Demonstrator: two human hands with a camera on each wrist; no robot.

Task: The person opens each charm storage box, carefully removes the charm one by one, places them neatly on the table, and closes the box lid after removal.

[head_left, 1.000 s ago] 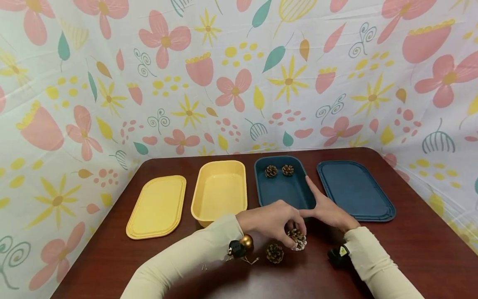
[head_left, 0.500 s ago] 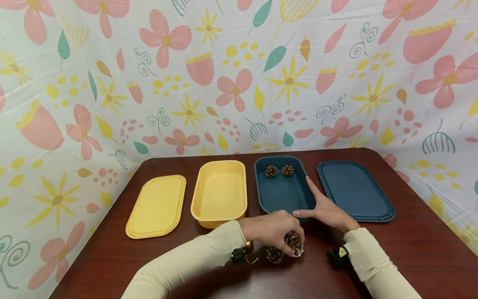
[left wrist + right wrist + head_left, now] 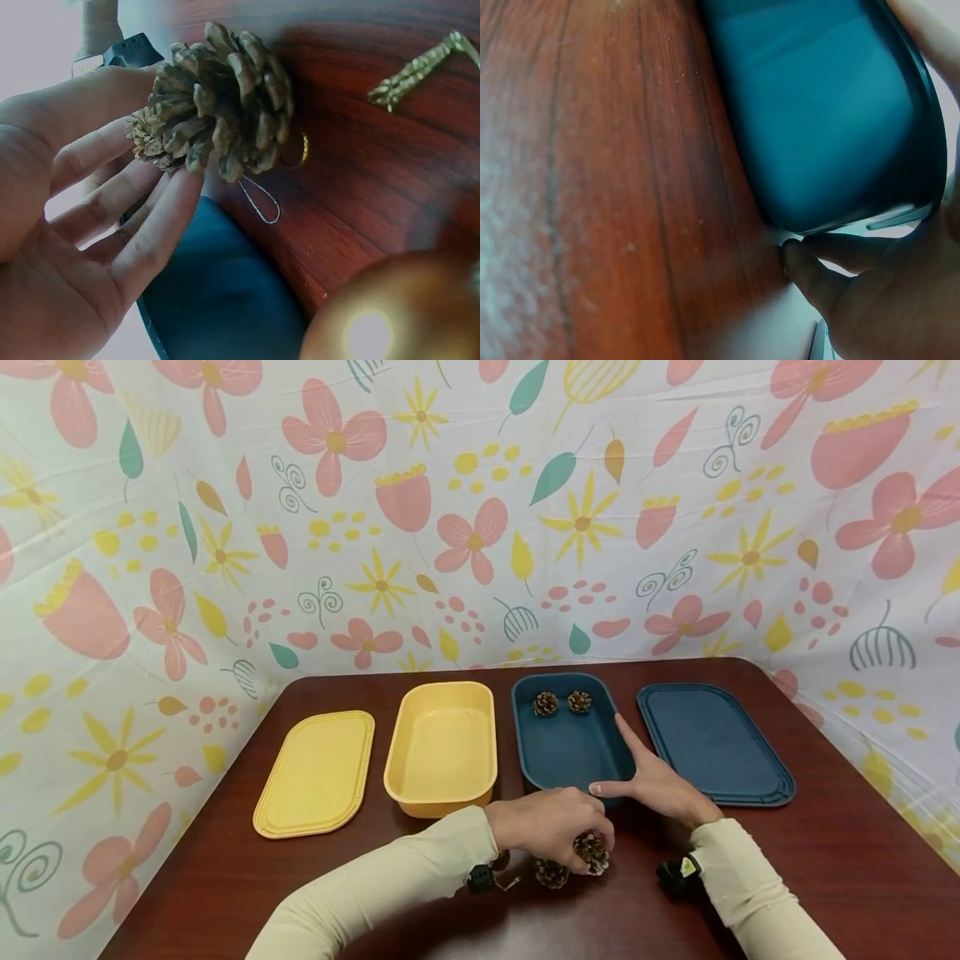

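Below the blue container in the head view, my left hand holds a pine cone with pale-tipped scales at its fingertips. A second pine cone lies on the table beside it, partly under the hand. The left wrist view has one pine cone large in front of the fingers and a smaller pine cone behind it. My right hand rests at the container's near right corner, its thumb at the near wall and index finger straight along the right rim. Two pine cones sit inside at the far end.
Left of the blue container stands a yellow container, with a yellow lid beside it. A blue lid lies at the right. A gold bauble and a gold cord are near my left wrist. A floral cloth hangs behind.
My left hand has moved slightly toward me with the pine cone, closer to the one on the table. It now hides most of the gold bauble. My right hand stays at the container.
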